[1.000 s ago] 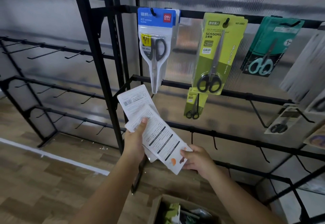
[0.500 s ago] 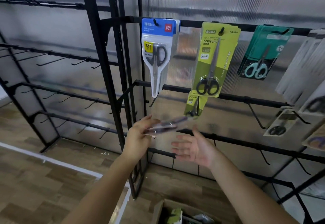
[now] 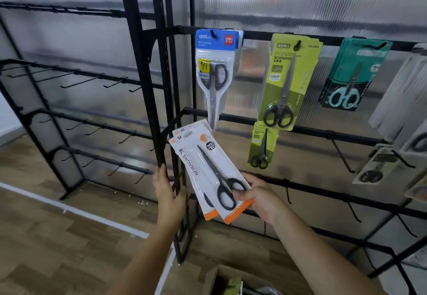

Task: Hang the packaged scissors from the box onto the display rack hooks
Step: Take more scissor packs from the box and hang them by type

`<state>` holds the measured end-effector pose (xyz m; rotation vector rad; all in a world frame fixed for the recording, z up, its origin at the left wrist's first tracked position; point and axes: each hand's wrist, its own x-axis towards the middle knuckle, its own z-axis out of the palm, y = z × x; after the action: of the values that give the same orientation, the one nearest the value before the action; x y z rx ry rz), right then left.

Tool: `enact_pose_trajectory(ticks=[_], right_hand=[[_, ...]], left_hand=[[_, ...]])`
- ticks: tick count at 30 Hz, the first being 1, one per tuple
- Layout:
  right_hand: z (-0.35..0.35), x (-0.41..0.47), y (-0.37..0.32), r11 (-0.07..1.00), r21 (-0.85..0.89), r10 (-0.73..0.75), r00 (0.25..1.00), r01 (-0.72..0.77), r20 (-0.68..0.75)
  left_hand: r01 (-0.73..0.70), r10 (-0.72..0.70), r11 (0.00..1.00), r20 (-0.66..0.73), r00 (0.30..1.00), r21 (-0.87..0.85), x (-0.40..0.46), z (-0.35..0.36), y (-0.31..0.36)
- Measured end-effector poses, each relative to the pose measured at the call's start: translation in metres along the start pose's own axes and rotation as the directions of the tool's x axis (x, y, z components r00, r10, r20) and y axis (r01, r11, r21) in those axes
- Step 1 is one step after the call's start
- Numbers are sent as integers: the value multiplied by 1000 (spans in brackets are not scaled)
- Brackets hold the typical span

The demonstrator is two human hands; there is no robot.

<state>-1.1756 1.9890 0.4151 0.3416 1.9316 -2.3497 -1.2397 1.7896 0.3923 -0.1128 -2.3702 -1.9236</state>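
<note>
My right hand (image 3: 258, 196) grips the lower end of two stacked white-and-orange scissor packs (image 3: 208, 167), front side facing me, tilted up to the left. My left hand (image 3: 167, 193) is beside them with straight fingers near the rack's black upright (image 3: 147, 100), holding nothing. The black display rack (image 3: 323, 132) carries hanging packs: a blue one (image 3: 216, 63), a large green one (image 3: 288, 79), a small green one (image 3: 262, 146) and a teal one (image 3: 353, 75). The cardboard box (image 3: 217, 278) sits at the bottom edge.
Bare hooks (image 3: 287, 193) stick out of the lower rails in front of my hands. A second rack (image 3: 76, 79) of bare hooks stands to the left. More packs (image 3: 376, 167) hang at the far right. The floor is wood with a white line (image 3: 76, 211).
The packs were flipped from back side to front side. They passed from my left hand to my right hand, and the left hand let go.
</note>
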Motion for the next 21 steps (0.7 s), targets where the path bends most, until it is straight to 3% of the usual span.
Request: enact_pose_trajectory(ticks=[1,2,3,7,13,21], right_hand=[[1,0,5,1000,1,0,1000,0,-17],[1,0,11,1000,-6,7,1000,-7,-30],[2,-1,16,1000,-17,16,999,-16,-46],[-1,-6,33,999,-18,36,994,-38,-103],[-16,-17,42,999,11,42,964,-41,-264],[-59,-55,22,960,257,-37,956,115,-290]], left_hand=[[194,-165,957,146,975,-217,-5,0,-2],[376,-269,863,322,908,-338,-10,1,-8],[461,-286,814,446,848,-355,-15,2,-15],[523,-181,754,640,746,-397,-19,13,-27],[551,-220,703,600,769,-450,-29,29,-36],[432,-73,802,649,757,-413,-27,69,12]])
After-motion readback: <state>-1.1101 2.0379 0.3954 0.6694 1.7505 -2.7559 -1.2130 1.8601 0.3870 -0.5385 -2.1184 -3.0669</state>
